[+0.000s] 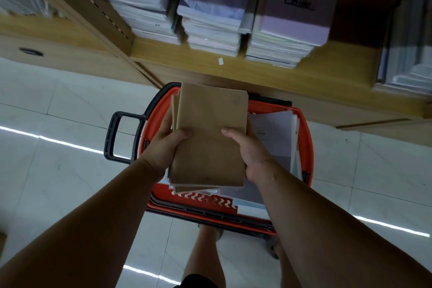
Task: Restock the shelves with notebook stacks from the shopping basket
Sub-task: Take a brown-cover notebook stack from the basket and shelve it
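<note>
A stack of brown kraft-cover notebooks point(208, 138) is held above the red shopping basket point(304, 138), which stands on the floor before the shelf. My left hand point(163, 147) grips the stack's left edge, thumb on top. My right hand point(247, 154) grips its right edge, thumb on the cover. More white and pale notebooks point(273, 133) lie inside the basket, partly hidden by the stack. The wooden shelf point(182, 56) above carries three piles of notebooks point(215, 25).
The basket's black handle point(119, 138) sticks out to the left over the white tiled floor point(58, 152). Another pile of books point(406, 54) sits in the shelf bay at the right. My legs point(205, 257) are below the basket.
</note>
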Tool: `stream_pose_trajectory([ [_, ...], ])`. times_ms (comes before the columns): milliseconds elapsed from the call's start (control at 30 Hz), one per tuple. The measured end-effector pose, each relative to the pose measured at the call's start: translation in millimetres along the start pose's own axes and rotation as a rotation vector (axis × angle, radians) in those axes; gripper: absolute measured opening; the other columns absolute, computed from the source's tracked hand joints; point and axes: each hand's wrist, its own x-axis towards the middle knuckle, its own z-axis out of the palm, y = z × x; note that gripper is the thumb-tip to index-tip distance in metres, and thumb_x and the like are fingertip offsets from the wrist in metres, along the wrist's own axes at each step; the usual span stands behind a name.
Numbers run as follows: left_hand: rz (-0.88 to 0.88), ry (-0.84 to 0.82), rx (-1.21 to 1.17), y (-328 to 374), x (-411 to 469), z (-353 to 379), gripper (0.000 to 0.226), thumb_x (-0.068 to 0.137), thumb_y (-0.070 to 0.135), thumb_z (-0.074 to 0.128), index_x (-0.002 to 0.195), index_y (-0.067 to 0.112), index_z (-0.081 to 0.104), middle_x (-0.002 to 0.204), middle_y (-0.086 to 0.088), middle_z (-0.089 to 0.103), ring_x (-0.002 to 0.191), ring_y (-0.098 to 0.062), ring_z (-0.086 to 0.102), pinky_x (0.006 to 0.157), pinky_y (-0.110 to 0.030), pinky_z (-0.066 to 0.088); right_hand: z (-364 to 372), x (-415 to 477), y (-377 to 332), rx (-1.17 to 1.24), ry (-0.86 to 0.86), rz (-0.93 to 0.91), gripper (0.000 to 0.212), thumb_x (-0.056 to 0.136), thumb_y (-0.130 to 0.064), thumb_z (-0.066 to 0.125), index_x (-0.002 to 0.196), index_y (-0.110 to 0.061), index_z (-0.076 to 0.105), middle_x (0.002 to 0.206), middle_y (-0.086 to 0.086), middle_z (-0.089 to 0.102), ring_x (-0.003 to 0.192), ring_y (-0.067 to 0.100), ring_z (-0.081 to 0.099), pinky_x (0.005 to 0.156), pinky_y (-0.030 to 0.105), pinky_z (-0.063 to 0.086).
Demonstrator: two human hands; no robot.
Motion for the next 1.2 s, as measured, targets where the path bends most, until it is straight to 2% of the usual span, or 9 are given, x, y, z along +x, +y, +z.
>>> stream_pose_trajectory([
  [267, 0.078, 0.030, -0.073, 2.0, -32.3, -8.5, 0.085, 0.076, 0.033, 0.068, 0.152, 0.051, 0.036, 0.147, -0.002, 0.057, 0.130, -0.037, 0.058, 0.102, -0.063, 0.051, 11.1, -11.8, 0.2, -0.136, -0.118, -0.149, 0.071, 0.079, -0.023, 0.078, 0.143, -0.037, 0.052, 0.123, -0.001, 0.074, 0.109, 0.018, 0.073, 0.079, 0.039, 0.062],
  [367, 0.094, 0.043, -0.056, 14.3, -44.0, -12.2, 0.092, 0.073, 0.038, 0.070, 0.150, 0.064, 0.028, 0.149, 0.012, 0.053, 0.131, -0.027, 0.058, 0.100, -0.053, 0.055, 17.5, -20.8, -3.6, -0.138, -0.131, -0.170, 0.075, 0.074, -0.025, 0.077, 0.144, -0.036, 0.052, 0.126, 0.002, 0.073, 0.114, 0.023, 0.071, 0.094, 0.052, 0.059],
  [467, 0.101, 0.065, -0.063, 26.4, -52.7, -3.8, 0.087, 0.079, 0.035, 0.071, 0.137, 0.079, 0.024, 0.142, 0.030, 0.051, 0.128, -0.017, 0.060, 0.093, -0.041, 0.059, 14.4, -35.2, -15.2, -0.128, -0.123, -0.171, 0.076, 0.074, -0.025, 0.078, 0.144, -0.039, 0.052, 0.126, 0.000, 0.073, 0.117, 0.025, 0.069, 0.098, 0.055, 0.056],
  [567, 0.127, 0.035, -0.047, 35.2, -52.5, 21.9, 0.089, 0.087, 0.027, 0.070, 0.147, 0.069, 0.020, 0.122, 0.044, 0.060, 0.114, -0.002, 0.067, 0.081, -0.028, 0.060, -4.3, -49.8, -33.1, -0.104, -0.105, -0.179, 0.078, 0.075, -0.022, 0.078, 0.145, -0.039, 0.050, 0.129, 0.001, 0.071, 0.121, 0.028, 0.067, 0.096, 0.054, 0.056],
  [700, 0.141, -0.039, -0.036, 43.2, -33.3, 77.1, 0.093, 0.080, 0.033, 0.072, 0.153, 0.062, 0.022, 0.137, 0.036, 0.056, 0.121, 0.000, 0.063, 0.088, -0.027, 0.057, -51.7, -65.3, -59.3, -0.084, 0.030, -0.205, 0.079, 0.075, -0.019, 0.081, 0.145, -0.039, 0.051, 0.123, 0.002, 0.075, 0.116, 0.031, 0.070, 0.096, 0.056, 0.057],
  [833, 0.132, -0.146, -0.047, 44.0, -5.8, 142.0, 0.088, 0.093, 0.015, 0.065, 0.160, 0.048, 0.018, 0.117, 0.041, 0.066, 0.108, 0.006, 0.067, 0.080, -0.019, 0.057, -114.0, -74.7, -78.9, -0.010, 0.111, -0.233, 0.078, 0.084, -0.013, 0.078, 0.146, -0.049, 0.048, 0.124, -0.001, 0.075, 0.114, 0.029, 0.071, 0.085, 0.048, 0.060],
  [933, 0.117, -0.219, -0.034, 46.6, 14.5, 187.7, 0.094, 0.083, 0.017, 0.065, 0.159, 0.047, 0.018, 0.118, 0.037, 0.068, 0.111, 0.004, 0.067, 0.082, -0.018, 0.056, -156.5, -78.9, -94.0, 0.038, 0.170, -0.243, 0.072, 0.088, -0.012, 0.074, 0.144, -0.051, 0.050, 0.124, 0.000, 0.075, 0.114, 0.030, 0.070, 0.092, 0.051, 0.057],
  [1033, 0.096, -0.229, -0.034, 47.9, 39.6, 229.0, 0.088, 0.094, 0.006, 0.062, 0.161, 0.044, 0.018, 0.122, 0.029, 0.068, 0.109, 0.001, 0.069, 0.080, -0.018, 0.057, -192.3, -73.2, -110.4, 0.083, 0.230, -0.243, 0.074, 0.084, -0.013, 0.077, 0.145, -0.047, 0.051, 0.123, 0.003, 0.075, 0.111, 0.031, 0.072, 0.089, 0.049, 0.058],
  [1200, 0.063, -0.316, 0.023, 46.4, 85.4, 279.3, 0.089, 0.090, 0.025, 0.065, 0.158, 0.054, 0.017, 0.142, 0.012, 0.058, 0.122, -0.016, 0.065, 0.094, -0.038, 0.057, -245.4, -43.5, -128.4, 0.124, 0.321, -0.225, 0.076, 0.084, -0.015, 0.080, 0.147, -0.031, 0.042, 0.125, 0.011, 0.070, 0.100, 0.033, 0.075, 0.075, 0.045, 0.061],
])
